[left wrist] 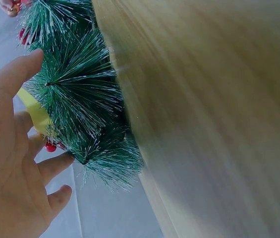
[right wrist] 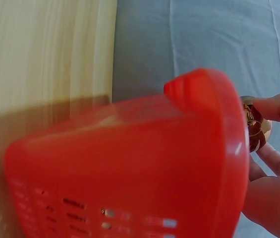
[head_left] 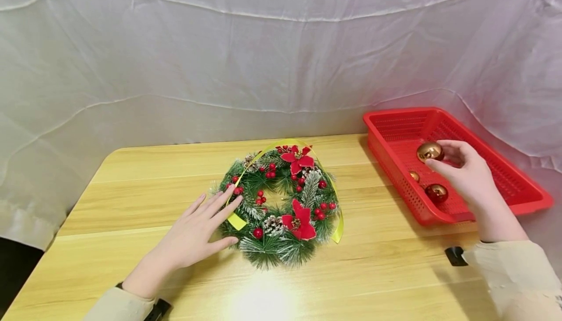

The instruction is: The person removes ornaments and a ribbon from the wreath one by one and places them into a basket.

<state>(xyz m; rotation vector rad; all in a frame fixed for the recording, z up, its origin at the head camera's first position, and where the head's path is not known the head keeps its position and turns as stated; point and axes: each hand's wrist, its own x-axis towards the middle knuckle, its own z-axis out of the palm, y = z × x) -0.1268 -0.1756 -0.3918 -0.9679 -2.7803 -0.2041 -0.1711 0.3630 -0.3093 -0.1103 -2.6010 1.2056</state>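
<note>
A green wreath (head_left: pixel 263 250) with red berries, pinecones and red poinsettia flowers lies on the wooden table. My left hand (head_left: pixel 190 238) rests at its left side, fingers spread and fairly straight over the needles. A yellow ribbon (head_left: pixel 237 221) loops across the wreath, one end beside those fingers. Over at the right, my right hand (head_left: pixel 471 172) pinches a shiny gold ball ornament (head_left: pixel 430 151) between thumb and fingers, above the red basket (head_left: pixel 397 191). In the right wrist view, the basket's rim covers part of the gold ball (right wrist: pixel 256 126).
Inside the basket lie a darker bronze ball (head_left: pixel 436 193) and a smaller gold ball (head_left: pixel 414 176). The basket stands at the table's right side. A pale cloth (head_left: pixel 263 67) hangs behind the table (head_left: pixel 131 189).
</note>
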